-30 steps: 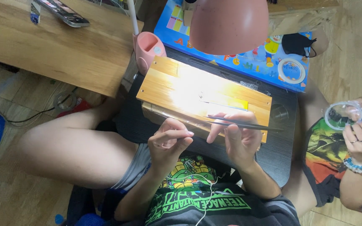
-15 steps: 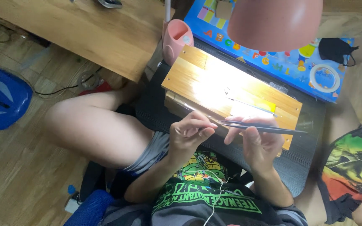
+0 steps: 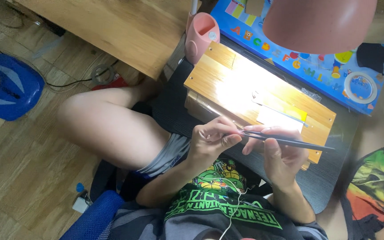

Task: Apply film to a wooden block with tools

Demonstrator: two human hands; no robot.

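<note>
Pointing right, tweezers point(image 3: 285, 141) lying level, right hand point(image 3: 281, 153)

Left hand point(image 3: 212, 142) and right hand point(image 3: 278, 153) meet over the lap, both pinching long dark tweezers point(image 3: 285, 140); tips point right, over near edge of lit wooden board point(image 3: 227, 75); yellow strip point(image 3: 285, 115) on board; pink lamp shade point(image 3: 318, 22) above; pink holder point(image 3: 201, 35) beside board's far-left corner.

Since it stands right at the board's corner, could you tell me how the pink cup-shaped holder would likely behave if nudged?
The pink holder stands tall and narrow, so it probably tips easily. It looks like thin plastic, so likely light. Its rounded body could roll off the black desk.
</note>
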